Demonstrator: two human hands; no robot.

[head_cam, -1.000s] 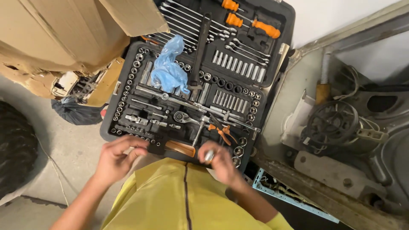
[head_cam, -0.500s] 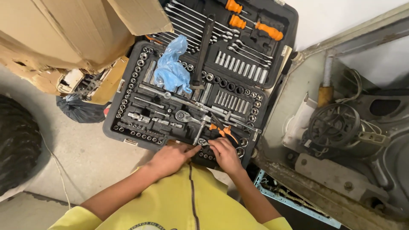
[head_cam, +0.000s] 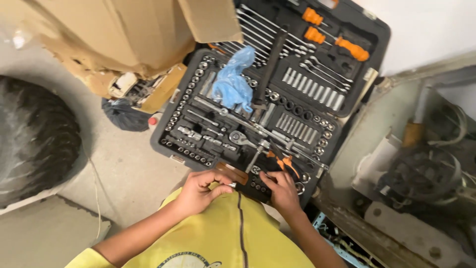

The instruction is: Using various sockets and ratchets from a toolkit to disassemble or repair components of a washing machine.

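- Left hand [head_cam: 198, 190] curled, fingertips pinching a small silvery metal socket [head_cam: 231, 184] at the near edge of the open black plastic tool case [head_cam: 171, 130].
- Right hand [head_cam: 281, 188] rests on the socket rows just beside orange-handled pliers [head_cam: 285, 163]; grip cannot be told.
- Crumpled blue glove [head_cam: 233, 85] lies in the case.

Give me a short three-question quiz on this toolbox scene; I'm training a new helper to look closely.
1. True or false: the tool case lies open on the floor.
2. What lies crumpled on the tools near the case's middle? A) blue glove B) red rag C) yellow sponge
3. Where are the left hand and right hand working: at the near edge or the far edge of the case?

Key:
1. True: both halves show sockets and the orange-handled screwdrivers.
2. A: the blue glove.
3. The near edge, by the orange-handled pliers; the left fingers pinch a small metal piece.
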